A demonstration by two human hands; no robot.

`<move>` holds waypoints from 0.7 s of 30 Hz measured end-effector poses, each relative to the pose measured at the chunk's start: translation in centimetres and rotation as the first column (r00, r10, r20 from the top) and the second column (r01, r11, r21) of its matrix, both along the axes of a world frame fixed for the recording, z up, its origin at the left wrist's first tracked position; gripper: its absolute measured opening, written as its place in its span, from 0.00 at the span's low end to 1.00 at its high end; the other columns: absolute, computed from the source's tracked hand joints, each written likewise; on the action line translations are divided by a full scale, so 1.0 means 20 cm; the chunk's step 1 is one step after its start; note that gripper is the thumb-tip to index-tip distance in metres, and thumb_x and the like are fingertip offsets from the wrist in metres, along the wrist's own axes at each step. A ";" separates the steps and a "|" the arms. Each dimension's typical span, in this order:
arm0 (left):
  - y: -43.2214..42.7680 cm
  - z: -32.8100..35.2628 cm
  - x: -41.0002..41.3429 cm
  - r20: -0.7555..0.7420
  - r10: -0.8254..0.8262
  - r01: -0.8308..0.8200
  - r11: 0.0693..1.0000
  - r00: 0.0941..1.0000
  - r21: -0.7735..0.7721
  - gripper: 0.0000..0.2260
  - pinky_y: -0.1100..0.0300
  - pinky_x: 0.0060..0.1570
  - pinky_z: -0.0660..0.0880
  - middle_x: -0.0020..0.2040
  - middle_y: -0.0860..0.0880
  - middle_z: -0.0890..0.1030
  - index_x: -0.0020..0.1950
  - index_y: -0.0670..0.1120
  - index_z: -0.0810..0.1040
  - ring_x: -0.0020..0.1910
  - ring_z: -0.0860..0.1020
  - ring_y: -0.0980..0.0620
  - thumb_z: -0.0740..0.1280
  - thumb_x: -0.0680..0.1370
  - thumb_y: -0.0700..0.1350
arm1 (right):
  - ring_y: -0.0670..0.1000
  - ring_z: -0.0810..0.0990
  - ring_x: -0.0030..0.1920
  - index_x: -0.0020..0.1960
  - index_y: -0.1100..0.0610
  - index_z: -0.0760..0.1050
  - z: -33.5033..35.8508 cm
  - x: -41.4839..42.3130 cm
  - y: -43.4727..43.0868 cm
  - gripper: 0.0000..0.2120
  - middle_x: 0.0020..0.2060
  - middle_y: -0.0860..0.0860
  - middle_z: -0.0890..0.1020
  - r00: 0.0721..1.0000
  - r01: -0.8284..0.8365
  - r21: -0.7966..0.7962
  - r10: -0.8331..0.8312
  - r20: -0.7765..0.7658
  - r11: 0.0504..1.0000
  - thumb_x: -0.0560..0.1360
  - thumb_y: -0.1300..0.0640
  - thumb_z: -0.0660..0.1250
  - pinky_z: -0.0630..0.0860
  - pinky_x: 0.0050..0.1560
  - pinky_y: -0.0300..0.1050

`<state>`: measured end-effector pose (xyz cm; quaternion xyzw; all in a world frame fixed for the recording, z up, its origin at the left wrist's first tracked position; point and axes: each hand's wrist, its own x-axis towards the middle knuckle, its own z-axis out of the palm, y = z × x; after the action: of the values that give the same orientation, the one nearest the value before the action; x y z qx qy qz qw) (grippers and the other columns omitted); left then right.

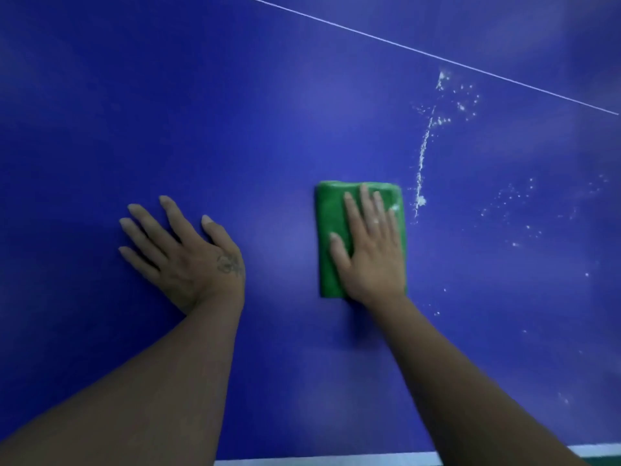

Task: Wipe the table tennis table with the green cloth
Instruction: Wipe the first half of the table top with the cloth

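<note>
Right hand flat on folded green cloth, white powder beside

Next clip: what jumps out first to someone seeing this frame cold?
A folded green cloth lies on the blue table tennis table, with the right hand pressed flat on it. Just right of the cloth, a curved streak of white powder runs away from the person, with specks scattered further right. The left hand rests flat on the bare surface, left of the cloth.
</note>
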<state>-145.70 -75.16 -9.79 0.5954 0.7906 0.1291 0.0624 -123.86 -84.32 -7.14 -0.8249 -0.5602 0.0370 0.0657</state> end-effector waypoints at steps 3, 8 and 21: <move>0.00 0.02 0.00 0.013 -0.008 0.008 1.000 1.000 -0.020 0.29 0.34 0.85 0.47 0.88 0.39 0.51 0.88 0.46 0.57 0.88 0.49 0.38 0.51 0.88 0.57 | 0.55 0.50 0.88 0.88 0.54 0.58 0.01 0.14 0.00 0.36 0.88 0.53 0.53 0.985 0.173 -0.063 -0.172 0.015 0.983 0.84 0.39 0.52 0.45 0.87 0.59; -0.01 0.04 0.01 0.008 -0.021 0.022 0.999 1.000 -0.049 0.30 0.35 0.85 0.45 0.89 0.39 0.49 0.89 0.46 0.54 0.88 0.47 0.38 0.48 0.88 0.58 | 0.57 0.47 0.88 0.89 0.55 0.52 0.02 -0.08 0.09 0.38 0.89 0.56 0.49 0.924 0.382 -0.090 -0.381 0.037 0.920 0.83 0.40 0.48 0.42 0.87 0.61; -0.49 0.10 -0.02 -0.003 -0.229 0.227 0.968 0.973 -0.103 0.30 0.39 0.86 0.46 0.89 0.42 0.48 0.89 0.46 0.52 0.88 0.46 0.40 0.47 0.90 0.59 | 0.57 0.53 0.88 0.88 0.54 0.58 0.01 0.15 -0.35 0.34 0.88 0.55 0.56 0.990 -0.142 -0.011 0.142 0.019 0.990 0.87 0.39 0.57 0.49 0.87 0.62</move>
<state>-146.05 -84.95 -7.73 0.6793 0.7229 0.0760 0.1015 -120.85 -91.27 -7.00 -0.7835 -0.6180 0.0361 0.0536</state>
